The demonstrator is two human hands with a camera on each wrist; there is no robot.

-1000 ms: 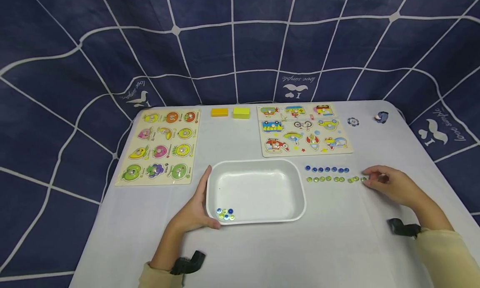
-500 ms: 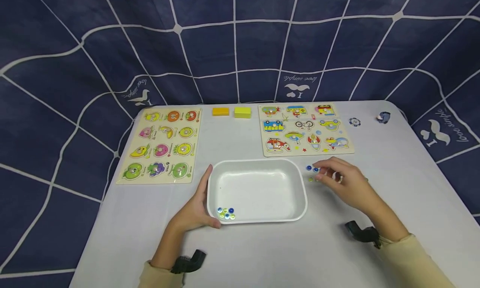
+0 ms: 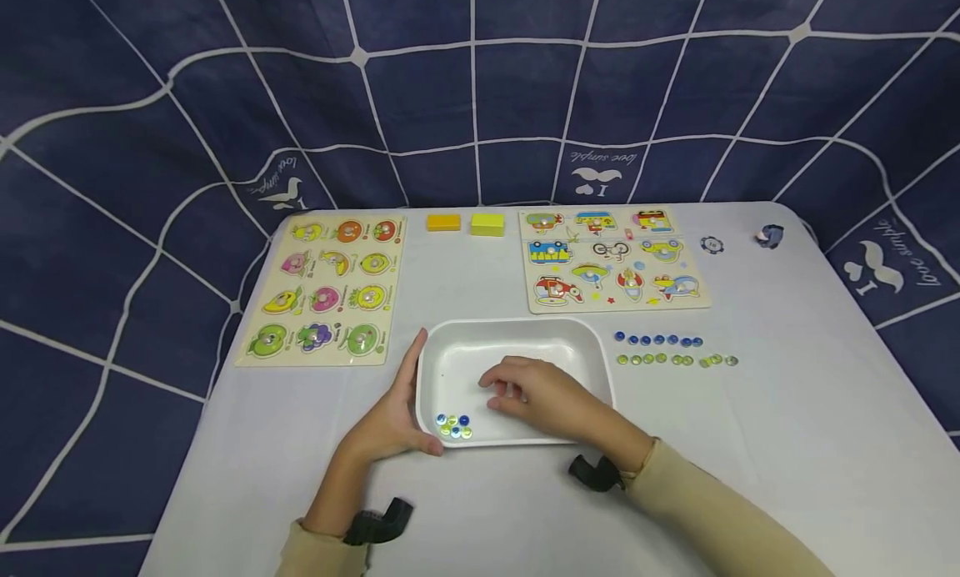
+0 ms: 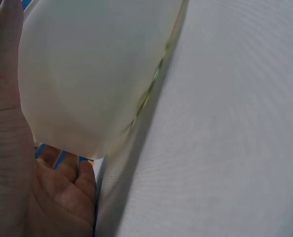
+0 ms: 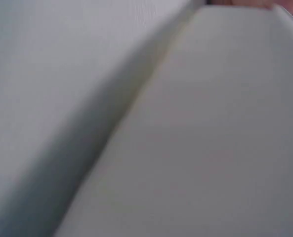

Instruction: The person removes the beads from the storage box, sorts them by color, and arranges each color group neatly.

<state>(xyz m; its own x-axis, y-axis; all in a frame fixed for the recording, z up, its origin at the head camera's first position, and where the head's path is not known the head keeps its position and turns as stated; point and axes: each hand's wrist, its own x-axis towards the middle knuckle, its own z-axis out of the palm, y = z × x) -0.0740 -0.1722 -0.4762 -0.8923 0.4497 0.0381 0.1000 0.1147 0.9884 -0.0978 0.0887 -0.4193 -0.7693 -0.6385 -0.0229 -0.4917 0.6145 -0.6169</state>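
Note:
A white plastic tray (image 3: 517, 321) stands mid-table in the head view. My left hand (image 3: 393, 416) holds its near left corner, thumb at the front wall and fingers along the left side; the tray wall (image 4: 97, 74) fills much of the left wrist view. My right hand (image 3: 543, 398) hovers over the tray with loosely bent fingers, nothing visible between them. Several small glass beads, blue (image 3: 464, 421) and yellow-green (image 3: 445, 431), lie in the tray's near left corner. Right of the tray run a row of blue beads (image 3: 659, 339) and a row of yellow-green beads (image 3: 661, 358).
A fruit puzzle board (image 3: 352, 320) lies at left, a vehicle puzzle board (image 3: 592, 293) behind the bead rows. An orange block (image 3: 443, 223) and a yellow block (image 3: 487, 224) sit at the back. A round chip (image 3: 712, 244) and a small figure (image 3: 769, 236) are back right.
My right hand has let go of a yellow-green bead at the right end of its row and swept left, past the bead rows, to above the tray. My left hand stays on the tray.

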